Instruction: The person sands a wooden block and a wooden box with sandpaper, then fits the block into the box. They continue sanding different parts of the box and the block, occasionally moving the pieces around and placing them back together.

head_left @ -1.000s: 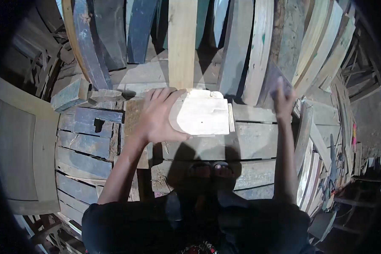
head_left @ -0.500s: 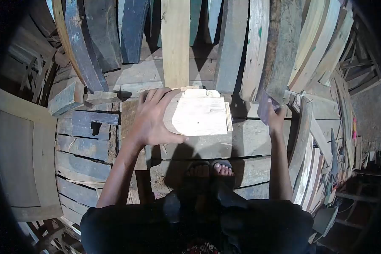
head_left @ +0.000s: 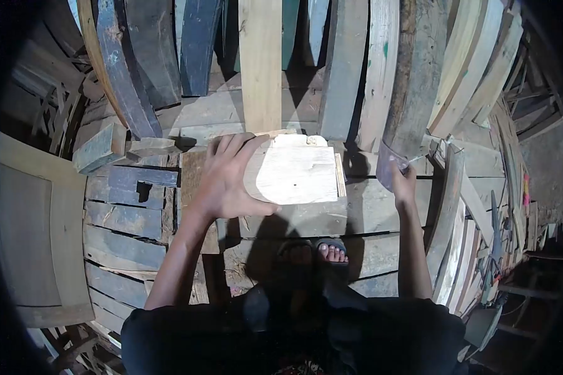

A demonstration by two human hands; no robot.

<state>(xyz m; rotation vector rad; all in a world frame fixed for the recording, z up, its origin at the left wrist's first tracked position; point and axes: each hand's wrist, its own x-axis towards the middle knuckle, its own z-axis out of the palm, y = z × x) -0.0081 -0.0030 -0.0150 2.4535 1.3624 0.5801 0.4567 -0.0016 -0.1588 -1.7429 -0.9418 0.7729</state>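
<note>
My left hand [head_left: 231, 178] is spread over the left end of a pale wooden block [head_left: 297, 175], thumb at its near edge and fingers over its far edge. The block lies on a brown wooden board [head_left: 192, 169]. At the right, my right hand [head_left: 403, 181] grips a curved, purplish-grey sheet [head_left: 389, 164] that bends around the lower end of an upright weathered plank [head_left: 416, 94]. What the sheet is made of I cannot make out.
Several planks stand along the back, among them a pale one [head_left: 261, 69]. A panelled wooden door [head_left: 28, 231] is at the left. Two small wood offcuts [head_left: 101, 150] lie at the back left. Curved timber [head_left: 451, 194] and tools are at the right.
My right hand has shifted slightly left and down, and the sheet in it looks more curved. The left hand stays on the block.
</note>
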